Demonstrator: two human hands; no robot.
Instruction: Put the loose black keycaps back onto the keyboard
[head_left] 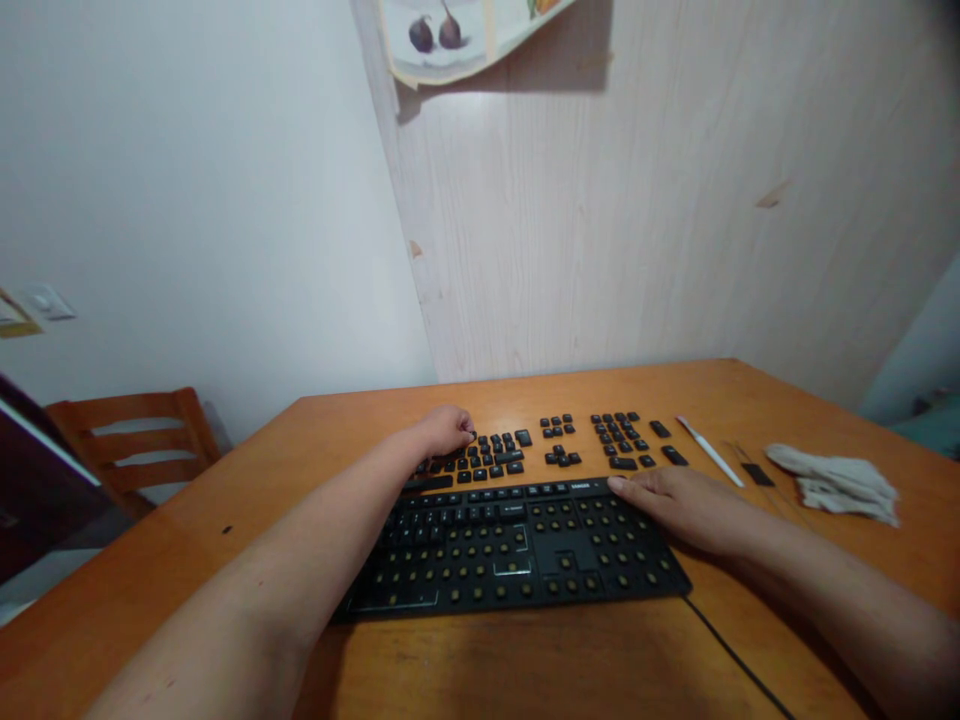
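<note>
A black keyboard [555,545] lies on the table, its top rows bearing keycaps while much of the rest shows bare switch stems. Beyond it, loose black keycaps [491,460] are laid out in groups. My left hand [448,430] reaches over the keyboard to the left group, fingers pinched at a small dark keycap [472,437]. My left forearm hides the keyboard's left end and some keycaps. My right hand [679,505] grips the keyboard's upper right corner, thumb on the top edge; its other fingers are mostly hidden.
Right of the keycaps lie a white pen-like tool [712,452], a small dark piece with thin wires [757,474] and pale crumpled gloves or cloth [836,483]. A cable [739,655] runs toward me. A small black piece [226,530] lies left; a wooden chair [139,445] stands beyond.
</note>
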